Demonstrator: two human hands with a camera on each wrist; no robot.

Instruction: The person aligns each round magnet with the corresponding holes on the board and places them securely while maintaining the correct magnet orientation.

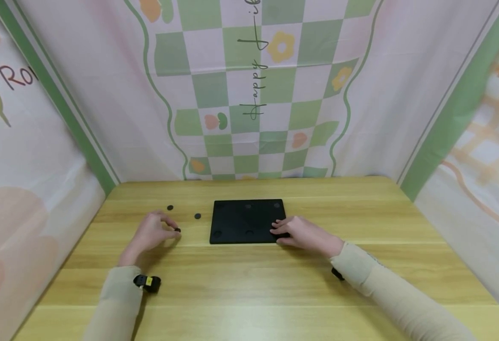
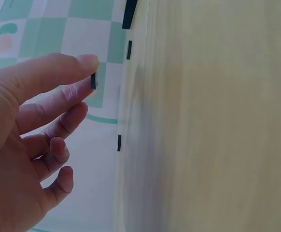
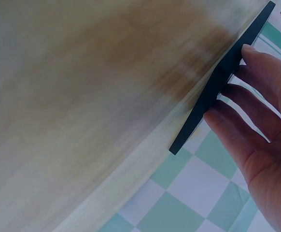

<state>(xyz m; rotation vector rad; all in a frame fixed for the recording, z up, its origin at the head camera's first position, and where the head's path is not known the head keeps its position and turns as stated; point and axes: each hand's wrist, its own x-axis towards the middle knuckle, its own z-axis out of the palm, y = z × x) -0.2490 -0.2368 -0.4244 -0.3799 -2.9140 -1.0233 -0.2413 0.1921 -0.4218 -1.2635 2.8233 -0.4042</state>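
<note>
Between thumb and index finger, my left hand [image 1: 152,230] pinches a small black disc [image 2: 93,80], held up above the table at the left. Two more black discs, a farther one [image 1: 170,207] and a nearer one [image 1: 197,216], lie on the wood beyond that hand. A flat black rectangular board [image 1: 242,220] lies right of them, with several round marks on its face. My right hand [image 1: 302,233] rests its fingertips on the board's near right corner. In the right wrist view its fingers [image 3: 222,113] are lightly bent against the board.
The wooden table [image 1: 240,289] carries the board and discs. A patterned cloth [image 1: 249,104] hangs behind its far edge, with further cloths at left and right. Each wrist wears a small black camera, such as the left one [image 1: 149,283], over a beige sleeve [image 1: 119,298].
</note>
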